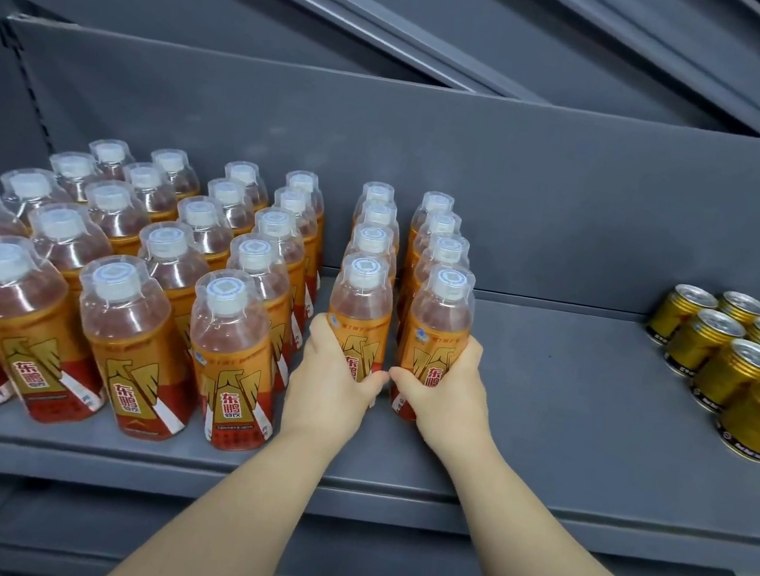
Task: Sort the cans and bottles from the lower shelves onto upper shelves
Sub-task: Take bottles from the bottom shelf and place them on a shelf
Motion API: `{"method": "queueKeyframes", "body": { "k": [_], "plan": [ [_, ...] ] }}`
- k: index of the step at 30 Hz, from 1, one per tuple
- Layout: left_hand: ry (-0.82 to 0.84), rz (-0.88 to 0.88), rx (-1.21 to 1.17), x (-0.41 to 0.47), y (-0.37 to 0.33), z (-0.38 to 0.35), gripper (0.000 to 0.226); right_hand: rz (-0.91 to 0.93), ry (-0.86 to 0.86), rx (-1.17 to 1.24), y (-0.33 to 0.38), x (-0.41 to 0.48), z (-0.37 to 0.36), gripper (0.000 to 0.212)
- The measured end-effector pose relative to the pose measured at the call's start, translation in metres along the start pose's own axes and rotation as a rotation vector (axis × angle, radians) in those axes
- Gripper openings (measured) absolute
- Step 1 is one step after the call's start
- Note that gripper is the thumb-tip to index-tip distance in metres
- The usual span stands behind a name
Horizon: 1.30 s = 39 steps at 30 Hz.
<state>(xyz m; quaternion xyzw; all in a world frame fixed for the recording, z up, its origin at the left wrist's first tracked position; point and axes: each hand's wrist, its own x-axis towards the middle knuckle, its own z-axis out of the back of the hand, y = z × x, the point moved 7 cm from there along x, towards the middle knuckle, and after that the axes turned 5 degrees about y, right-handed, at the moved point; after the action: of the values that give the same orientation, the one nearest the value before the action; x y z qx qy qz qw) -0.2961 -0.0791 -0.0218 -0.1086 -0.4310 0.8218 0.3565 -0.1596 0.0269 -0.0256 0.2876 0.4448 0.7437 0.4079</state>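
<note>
Two orange bottles with clear domed caps stand upright on the grey shelf (571,415). My left hand (331,389) grips the left bottle (359,304) around its lower label. My right hand (443,396) grips the right bottle (438,321) the same way. Each held bottle is the front one of a row running back to the shelf wall. Left of them stand several more rows of the same bottles (129,299).
Several gold cans (743,381) stand in rows at the shelf's right end. Bare shelf lies between the held bottles and the cans. A lower shelf edge (228,561) shows beneath my forearms. A slanted grey shelf (410,6) hangs overhead.
</note>
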Motion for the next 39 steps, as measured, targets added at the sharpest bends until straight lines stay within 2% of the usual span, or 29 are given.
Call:
{"method": "queueKeyframes", "body": {
  "k": [17,39],
  "plan": [
    [0.011,-0.01,0.003,0.0034,0.0048,-0.0029,0.094,0.01,-0.013,-0.02,-0.0037,0.0003,-0.0013,0.075],
    [0.019,-0.003,0.023,0.0046,0.0082,-0.0061,0.092,0.0,-0.018,0.007,-0.0078,-0.0007,-0.0056,0.074]
  ]
}}
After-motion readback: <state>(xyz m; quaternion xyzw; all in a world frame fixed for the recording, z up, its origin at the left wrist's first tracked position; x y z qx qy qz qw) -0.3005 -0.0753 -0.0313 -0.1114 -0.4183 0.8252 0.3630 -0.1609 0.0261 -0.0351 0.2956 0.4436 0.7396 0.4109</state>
